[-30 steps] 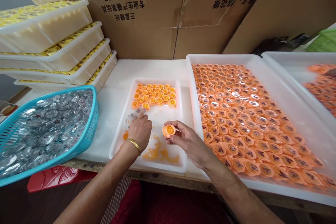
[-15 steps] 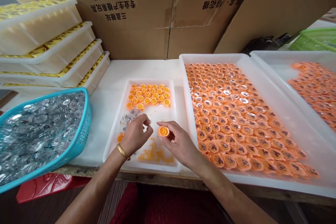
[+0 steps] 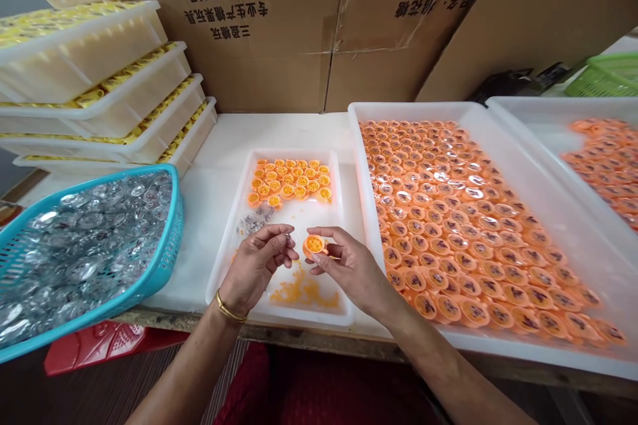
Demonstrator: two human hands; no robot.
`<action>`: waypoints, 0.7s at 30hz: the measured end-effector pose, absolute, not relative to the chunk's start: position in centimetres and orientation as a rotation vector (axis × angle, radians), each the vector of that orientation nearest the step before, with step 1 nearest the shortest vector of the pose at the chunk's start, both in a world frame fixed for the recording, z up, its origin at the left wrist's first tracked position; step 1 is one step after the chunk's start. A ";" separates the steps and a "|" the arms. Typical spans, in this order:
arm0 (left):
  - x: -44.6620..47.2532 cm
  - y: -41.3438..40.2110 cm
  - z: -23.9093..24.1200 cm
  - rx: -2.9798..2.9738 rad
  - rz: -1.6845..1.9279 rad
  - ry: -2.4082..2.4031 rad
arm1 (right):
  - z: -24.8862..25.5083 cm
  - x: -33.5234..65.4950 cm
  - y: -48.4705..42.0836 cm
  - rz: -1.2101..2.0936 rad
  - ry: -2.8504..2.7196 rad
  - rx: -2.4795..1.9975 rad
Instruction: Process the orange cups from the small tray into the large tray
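My right hand pinches a small orange cup filled with yellow beads, held over the small white tray. My left hand is close beside it, fingers pinched on a small clear lid right next to the cup. In the tray lie rows of filled orange cups at the far end, a few clear lids in the middle and loose yellow beads near the front.
A teal basket of clear lids sits at the left. A large white tray of lidded orange cups lies to the right, with another tray beyond it. Stacked white trays stand at back left, cardboard boxes behind.
My left hand rose from the lids in the tray with a clear lid and moved right toward the cup. The right hand stayed about where it was, holding the cup.
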State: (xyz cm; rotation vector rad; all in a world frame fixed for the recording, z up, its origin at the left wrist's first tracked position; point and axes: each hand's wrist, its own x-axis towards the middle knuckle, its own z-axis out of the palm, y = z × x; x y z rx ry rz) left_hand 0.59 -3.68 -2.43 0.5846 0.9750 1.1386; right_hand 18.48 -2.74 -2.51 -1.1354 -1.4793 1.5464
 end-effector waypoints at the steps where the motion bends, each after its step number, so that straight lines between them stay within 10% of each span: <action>1: 0.7 -3.7 -2.4 0.579 1.141 0.969 | -2.6 18.4 -2.8 1.565 -1.460 -1.110; 21: 3.9 -2.1 -1.2 0.990 0.997 1.287 | -4.0 18.3 -2.5 1.295 -1.589 -1.229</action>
